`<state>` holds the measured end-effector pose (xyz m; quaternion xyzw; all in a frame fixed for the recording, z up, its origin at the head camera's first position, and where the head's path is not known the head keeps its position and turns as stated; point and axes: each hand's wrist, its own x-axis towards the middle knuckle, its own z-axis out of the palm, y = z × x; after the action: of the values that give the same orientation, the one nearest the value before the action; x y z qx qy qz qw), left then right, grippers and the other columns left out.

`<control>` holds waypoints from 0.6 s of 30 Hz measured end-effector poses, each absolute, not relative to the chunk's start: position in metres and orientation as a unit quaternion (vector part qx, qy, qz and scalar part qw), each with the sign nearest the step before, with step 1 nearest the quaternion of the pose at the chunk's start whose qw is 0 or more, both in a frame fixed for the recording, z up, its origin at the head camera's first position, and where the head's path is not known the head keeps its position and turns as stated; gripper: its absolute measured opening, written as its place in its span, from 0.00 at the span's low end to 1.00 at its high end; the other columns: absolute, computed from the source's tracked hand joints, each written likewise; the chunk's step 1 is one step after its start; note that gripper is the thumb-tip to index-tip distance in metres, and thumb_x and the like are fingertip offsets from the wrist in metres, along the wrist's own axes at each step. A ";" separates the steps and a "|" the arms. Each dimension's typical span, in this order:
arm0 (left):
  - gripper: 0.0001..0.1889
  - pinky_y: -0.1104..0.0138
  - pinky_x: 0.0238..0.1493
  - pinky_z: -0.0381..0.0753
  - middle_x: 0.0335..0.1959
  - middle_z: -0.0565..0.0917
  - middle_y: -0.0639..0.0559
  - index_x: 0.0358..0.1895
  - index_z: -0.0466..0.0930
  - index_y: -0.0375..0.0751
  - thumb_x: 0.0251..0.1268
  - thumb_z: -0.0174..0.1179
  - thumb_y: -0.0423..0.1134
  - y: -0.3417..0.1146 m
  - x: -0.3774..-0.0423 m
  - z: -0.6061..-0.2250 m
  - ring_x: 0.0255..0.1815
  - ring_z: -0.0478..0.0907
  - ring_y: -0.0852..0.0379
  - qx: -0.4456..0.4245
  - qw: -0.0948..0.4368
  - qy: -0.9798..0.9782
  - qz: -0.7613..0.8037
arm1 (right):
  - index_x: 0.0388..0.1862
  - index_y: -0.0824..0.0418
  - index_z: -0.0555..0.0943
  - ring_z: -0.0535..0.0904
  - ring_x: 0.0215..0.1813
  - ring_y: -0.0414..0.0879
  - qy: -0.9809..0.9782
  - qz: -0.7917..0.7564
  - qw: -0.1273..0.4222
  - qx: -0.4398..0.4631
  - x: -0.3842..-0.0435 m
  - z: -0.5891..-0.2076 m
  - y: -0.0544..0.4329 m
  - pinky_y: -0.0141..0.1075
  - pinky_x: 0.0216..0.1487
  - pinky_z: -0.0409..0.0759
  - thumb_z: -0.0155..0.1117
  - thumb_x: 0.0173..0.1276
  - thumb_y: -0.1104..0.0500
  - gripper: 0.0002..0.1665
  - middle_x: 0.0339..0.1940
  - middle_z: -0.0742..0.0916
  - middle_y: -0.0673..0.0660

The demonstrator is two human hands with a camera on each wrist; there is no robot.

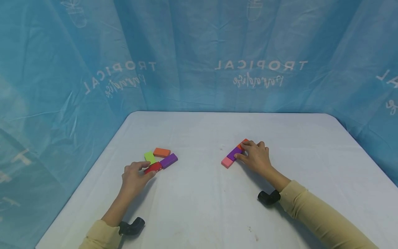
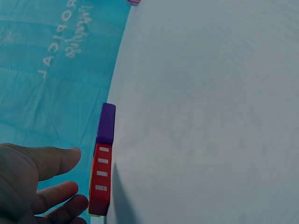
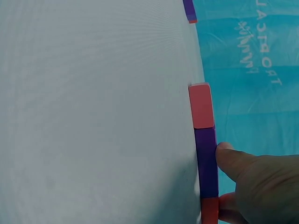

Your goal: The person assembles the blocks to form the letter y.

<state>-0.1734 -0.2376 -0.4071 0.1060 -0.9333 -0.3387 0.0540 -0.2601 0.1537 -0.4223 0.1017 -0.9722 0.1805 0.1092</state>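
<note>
My left hand (image 1: 135, 177) hovers over a red block (image 1: 154, 167), thumb and forefinger spread on either side. In the left wrist view, that block carries white marks along its side, and the thumb (image 2: 63, 161) stands clear above it. Against the red block's end lies a purple block (image 1: 169, 160); a lime-green block (image 1: 150, 157) and an orange block (image 1: 162, 152) lie behind. On the right, pink (image 1: 227, 162), purple (image 3: 206, 163) and orange-red (image 3: 210, 210) blocks form a straight row. My right hand (image 1: 255, 157) touches its purple and orange-red blocks from above with thumb and forefinger.
A white-covered table (image 1: 199, 204) bears both block groups, with bare cloth between them. Blue printed sheeting (image 1: 199, 52) hangs behind the table and along its sides. Black wrist devices (image 1: 132, 226) sit at both cuffs.
</note>
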 end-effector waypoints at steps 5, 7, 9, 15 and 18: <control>0.26 0.48 0.49 0.66 0.58 0.72 0.35 0.60 0.73 0.37 0.59 0.61 0.42 -0.244 -0.175 -0.413 0.60 0.60 0.40 0.114 0.043 -0.936 -0.330 | 0.61 0.61 0.76 0.68 0.52 0.63 -0.972 0.182 0.111 0.100 -0.260 -0.423 0.153 0.50 0.44 0.64 0.68 0.57 0.42 0.37 0.62 0.79 0.62; 0.26 0.48 0.49 0.64 0.58 0.73 0.34 0.60 0.73 0.36 0.58 0.62 0.42 -0.246 -0.175 -0.414 0.59 0.60 0.40 0.111 0.042 -0.937 -0.327 | 0.61 0.61 0.76 0.68 0.53 0.63 -0.972 0.182 0.110 0.098 -0.260 -0.423 0.153 0.51 0.45 0.64 0.68 0.57 0.42 0.37 0.62 0.79 0.62; 0.26 0.48 0.50 0.63 0.57 0.73 0.34 0.59 0.73 0.36 0.58 0.62 0.42 -0.247 -0.175 -0.416 0.58 0.61 0.40 0.108 0.043 -0.939 -0.323 | 0.61 0.60 0.76 0.68 0.53 0.63 -0.972 0.183 0.109 0.096 -0.261 -0.423 0.153 0.51 0.45 0.64 0.68 0.57 0.42 0.37 0.62 0.79 0.62; 0.25 0.47 0.49 0.62 0.55 0.74 0.33 0.58 0.74 0.34 0.58 0.62 0.41 -0.248 -0.175 -0.418 0.56 0.62 0.40 0.112 0.042 -0.940 -0.319 | 0.61 0.60 0.76 0.68 0.53 0.63 -0.973 0.182 0.106 0.095 -0.261 -0.424 0.153 0.51 0.46 0.64 0.67 0.57 0.41 0.37 0.62 0.78 0.62; 0.25 0.48 0.49 0.62 0.55 0.74 0.34 0.58 0.74 0.34 0.57 0.63 0.40 -0.248 -0.176 -0.419 0.55 0.62 0.40 0.114 0.044 -0.940 -0.319 | 0.61 0.60 0.76 0.68 0.53 0.63 -0.972 0.182 0.107 0.098 -0.261 -0.423 0.154 0.51 0.45 0.64 0.67 0.57 0.41 0.36 0.62 0.78 0.62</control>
<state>-0.1760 -0.2480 -0.4190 0.1144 -0.9397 -0.3192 0.0440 -0.2607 0.1536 -0.4232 0.0982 -0.9724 0.1823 0.1072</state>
